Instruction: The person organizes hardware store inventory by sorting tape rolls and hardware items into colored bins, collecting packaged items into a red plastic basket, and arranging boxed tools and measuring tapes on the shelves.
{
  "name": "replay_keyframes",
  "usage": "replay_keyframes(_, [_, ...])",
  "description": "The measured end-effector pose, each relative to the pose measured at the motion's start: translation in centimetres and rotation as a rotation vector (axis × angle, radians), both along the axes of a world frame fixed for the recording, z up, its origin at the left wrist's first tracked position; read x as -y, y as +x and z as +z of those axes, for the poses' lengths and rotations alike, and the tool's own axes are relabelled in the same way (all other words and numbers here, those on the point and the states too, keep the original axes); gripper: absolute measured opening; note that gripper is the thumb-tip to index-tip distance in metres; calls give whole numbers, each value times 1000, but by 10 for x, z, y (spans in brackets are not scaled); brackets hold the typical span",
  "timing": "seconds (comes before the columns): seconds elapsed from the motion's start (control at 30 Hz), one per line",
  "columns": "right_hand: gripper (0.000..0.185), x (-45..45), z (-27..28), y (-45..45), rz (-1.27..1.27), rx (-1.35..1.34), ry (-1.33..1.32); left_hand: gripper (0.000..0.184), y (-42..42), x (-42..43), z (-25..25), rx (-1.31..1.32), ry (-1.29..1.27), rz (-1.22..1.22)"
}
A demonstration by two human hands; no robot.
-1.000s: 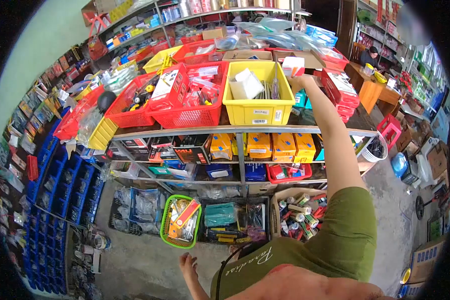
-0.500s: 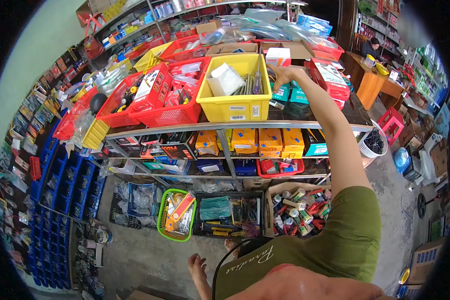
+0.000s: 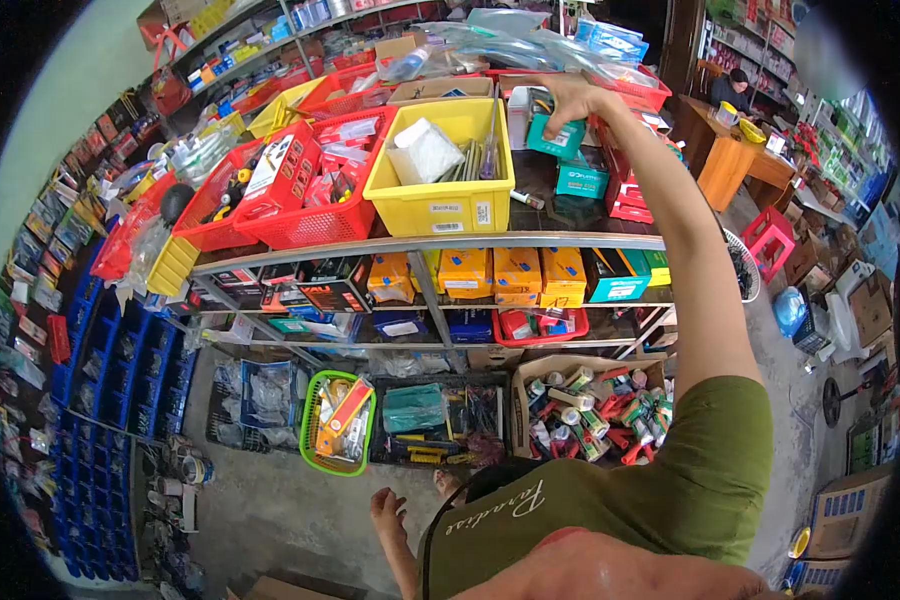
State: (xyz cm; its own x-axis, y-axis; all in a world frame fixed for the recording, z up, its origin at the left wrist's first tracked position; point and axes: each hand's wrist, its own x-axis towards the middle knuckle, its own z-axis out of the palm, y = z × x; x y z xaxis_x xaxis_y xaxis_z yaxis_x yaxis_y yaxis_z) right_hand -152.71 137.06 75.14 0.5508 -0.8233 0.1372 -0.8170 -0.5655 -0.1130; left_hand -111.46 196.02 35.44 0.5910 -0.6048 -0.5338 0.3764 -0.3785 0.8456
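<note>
My right hand (image 3: 573,98) reaches to the top shelf and grips a small teal box (image 3: 556,138) from above. The box is tilted, and dark and orange items show at its open-looking top. Just below it, a second teal box (image 3: 582,181) lies on the dark shelf top. To the left stands a yellow basket (image 3: 440,208) with a white packet (image 3: 425,153) and a screwdriver (image 3: 489,150) in it. Low by my body hangs my left hand (image 3: 389,510), its fingers loosely bent and apart, with nothing in them.
Red baskets (image 3: 315,235) crowd the shelf left of the yellow one. Red-and-white boxes (image 3: 630,190) stand right of my hand. On the floor are a green basket (image 3: 310,452) and a carton of tubes (image 3: 518,420). A person (image 3: 732,88) sits at a far desk.
My right hand has closed on a teal box and raised it from beside the other one. The view has shifted slightly, and my left hand still hangs low.
</note>
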Motion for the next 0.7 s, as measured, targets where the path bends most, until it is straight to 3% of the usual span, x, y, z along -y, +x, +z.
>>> replay_keyframes(0.13, [106, -3, 0, -19, 90, 50, -58, 19, 5, 2, -1, 13, 42, -31])
replay_keyframes(0.2, [104, 8, -10, -28, 116, -61, -225, 19, 3, 1, 0, 6, 38, -16])
replay_keyframes(0.23, [103, -15, 1, -19, 71, -86, -55, 19, 5, 0, 1, 13, 40, -22])
replay_keyframes(0.27, [103, -34, 11, -11, 81, -84, -54, 20, 7, 0, 2, 22, 42, -28])
replay_keyframes(0.33, [114, -54, 20, 3, -183, -316, 189, 20, 11, -2, 3, 34, 51, -19])
replay_keyframes(0.4, [116, -10, 6, -9, -276, -355, 346, 20, 16, -3, 3, 43, 62, -17])
replay_keyframes(0.47, [101, -50, 16, 19, -255, -514, -137, 21, 23, -5, 1, 0, 73, 24])
replay_keyframes(0.53, [68, -69, 1, 40, -129, -312, -488, 21, 34, -6, -13, -27, 50, 39])
replay_keyframes(0.57, [39, -65, -10, 50, -131, -157, -363, 21, 40, -7, -19, -54, 18, 61])
replay_keyframes(0.6, [28, -75, -32, 59, -177, -24, -319, 21, 46, -7, -19, -53, 25, 48])
replay_keyframes(0.67, [30, -68, -88, 59, -241, -211, -132, 21, 53, 1, -16, -48, -8, 33])
replay_keyframes(0.7, [36, -98, -98, 66, -325, -140, -52, 21, 55, 4, -15, -48, -6, 22])
